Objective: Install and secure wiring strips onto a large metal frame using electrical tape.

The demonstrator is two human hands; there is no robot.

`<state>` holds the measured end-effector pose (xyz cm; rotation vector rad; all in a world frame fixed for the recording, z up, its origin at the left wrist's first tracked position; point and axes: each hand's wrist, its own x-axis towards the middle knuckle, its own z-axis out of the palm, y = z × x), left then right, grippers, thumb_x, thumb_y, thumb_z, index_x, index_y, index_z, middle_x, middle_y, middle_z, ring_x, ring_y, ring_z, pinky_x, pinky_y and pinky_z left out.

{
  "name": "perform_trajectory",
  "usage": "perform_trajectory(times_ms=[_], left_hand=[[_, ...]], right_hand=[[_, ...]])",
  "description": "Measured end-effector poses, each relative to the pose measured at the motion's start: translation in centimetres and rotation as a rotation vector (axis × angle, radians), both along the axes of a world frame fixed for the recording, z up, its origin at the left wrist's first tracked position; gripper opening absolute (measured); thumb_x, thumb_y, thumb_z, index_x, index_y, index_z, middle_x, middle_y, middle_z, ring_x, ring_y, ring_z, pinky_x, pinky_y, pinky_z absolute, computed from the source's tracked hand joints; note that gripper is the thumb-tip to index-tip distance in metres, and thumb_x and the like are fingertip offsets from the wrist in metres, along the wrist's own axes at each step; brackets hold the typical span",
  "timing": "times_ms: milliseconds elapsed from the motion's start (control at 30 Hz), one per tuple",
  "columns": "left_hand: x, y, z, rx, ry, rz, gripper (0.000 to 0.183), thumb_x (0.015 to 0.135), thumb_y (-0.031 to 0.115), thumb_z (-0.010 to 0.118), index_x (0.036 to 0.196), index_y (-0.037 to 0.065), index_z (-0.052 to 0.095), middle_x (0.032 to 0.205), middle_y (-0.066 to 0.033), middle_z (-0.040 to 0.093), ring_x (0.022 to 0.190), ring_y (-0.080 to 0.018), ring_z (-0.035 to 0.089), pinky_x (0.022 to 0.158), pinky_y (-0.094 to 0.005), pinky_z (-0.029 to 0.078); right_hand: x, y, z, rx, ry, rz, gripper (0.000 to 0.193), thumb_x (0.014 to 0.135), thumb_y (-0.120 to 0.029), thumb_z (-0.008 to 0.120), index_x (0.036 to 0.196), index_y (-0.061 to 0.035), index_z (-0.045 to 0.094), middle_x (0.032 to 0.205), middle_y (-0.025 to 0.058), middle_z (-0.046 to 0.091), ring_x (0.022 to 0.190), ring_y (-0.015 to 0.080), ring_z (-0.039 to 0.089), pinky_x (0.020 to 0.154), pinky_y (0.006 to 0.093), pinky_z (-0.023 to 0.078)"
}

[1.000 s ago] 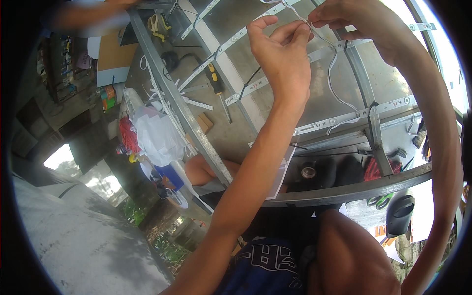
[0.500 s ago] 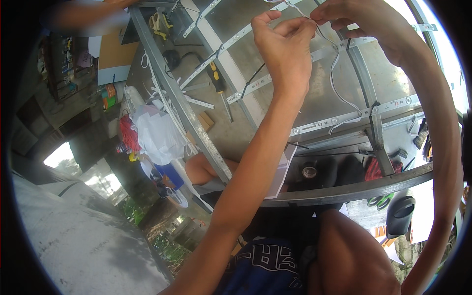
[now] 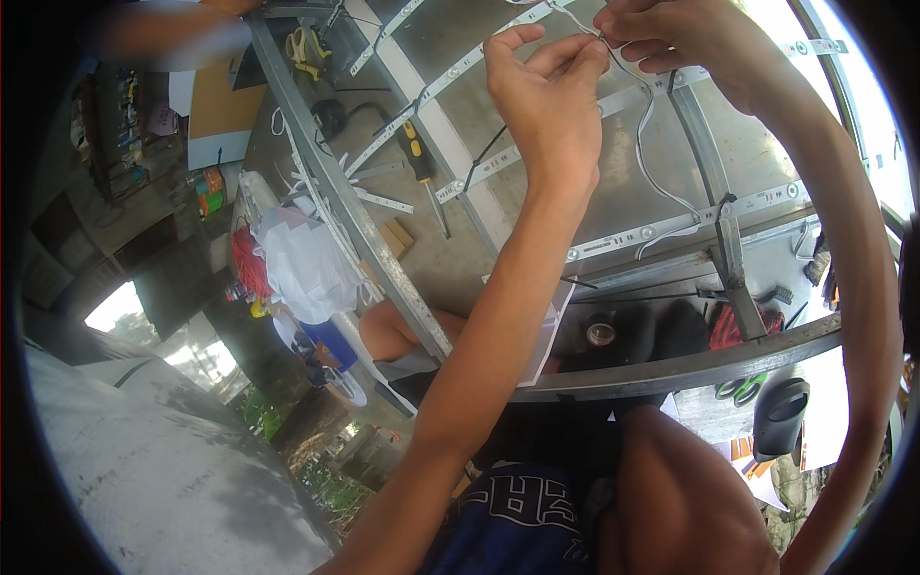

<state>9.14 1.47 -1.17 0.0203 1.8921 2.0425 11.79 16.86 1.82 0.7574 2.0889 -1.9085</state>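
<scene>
Both my arms reach up over a grey metal panel (image 3: 623,182) fitted with white light strips (image 3: 671,226). My left hand (image 3: 546,101) pinches the end of a thin white wire (image 3: 644,144) between thumb and forefinger. My right hand (image 3: 671,38) grips the same wire just beside it, at the top edge of the view. From the fingers the wire loops down to a light strip near a dark metal crossbar (image 3: 714,220).
A yellow-and-black screwdriver (image 3: 418,155) lies on the panel to the left. A grey metal frame rail (image 3: 350,216) runs diagonally, with a white plastic bag (image 3: 302,264) beside it. Another person's blurred arm (image 3: 163,38) is top left. A black tape roll (image 3: 601,333) sits under the panel edge.
Both hands have shifted slightly up and to the right, still holding the wire. The rest looks the same.
</scene>
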Motion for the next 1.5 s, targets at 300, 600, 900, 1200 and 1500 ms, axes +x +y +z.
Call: perform_trajectory(times_ms=[300,600,900,1200,1500], left_hand=[[0.1,0.1,-0.9,0.01,0.024,0.029,0.049,0.083,-0.007,0.071,0.119,-0.005,0.039,0.099,-0.0206,0.069,0.088,-0.0247,0.068,0.085,-0.0329,0.054],[0.2,0.0,-0.8,-0.045,0.07,0.01,0.046,0.084,-0.007,0.07,0.118,-0.006,0.039,0.099,-0.0204,0.069,0.088,-0.0241,0.068,0.084,-0.0324,0.052],[0.3,0.1,-1.1,-0.045,0.14,-0.001,0.043,0.085,-0.008,0.068,0.116,-0.004,0.04,0.101,-0.0204,0.066,0.09,-0.0247,0.068,0.082,-0.0316,0.052],[0.4,0.1,-1.3,-0.046,0.178,-0.016,0.041,0.085,-0.009,0.068,0.114,-0.002,0.041,0.101,-0.0196,0.066,0.09,-0.0242,0.068,0.08,-0.0312,0.052],[0.1,-0.1,-1.0,-0.002,0.115,-0.005,0.033,0.082,-0.011,0.068,0.106,-0.004,0.047,0.093,-0.0169,0.068,0.089,-0.0206,0.067,0.078,-0.0294,0.051]], right_hand=[[-0.9,0.0,0.0,-0.129,-0.218,-0.059,0.016,0.089,-0.008,0.068,0.091,0.0069,0.071,0.083,0.0156,0.071,0.072,0.0201,0.07,0.066,0.0292,0.061],[-0.2,1.1,-1.7,-0.343,-0.082,-0.033,0.013,0.088,-0.007,0.068,0.09,0.0063,0.071,0.082,0.0153,0.072,0.07,0.0191,0.07,0.064,0.0296,0.061],[-0.7,0.8,-1.6,-0.23,-0.127,0.0,0.014,0.087,-0.008,0.07,0.089,0.0059,0.071,0.08,0.0143,0.071,0.07,0.0186,0.069,0.062,0.031,0.061],[-0.2,1.0,-1.0,-0.241,-0.025,0.087,0.013,0.086,-0.008,0.071,0.088,0.0045,0.073,0.08,0.012,0.071,0.07,0.0173,0.068,0.061,0.0294,0.06],[-0.3,0.6,-0.9,-0.178,-0.019,0.082,0.014,0.085,-0.009,0.07,0.086,0.0049,0.074,0.077,0.012,0.071,0.066,0.0167,0.067,0.059,0.0285,0.058]])
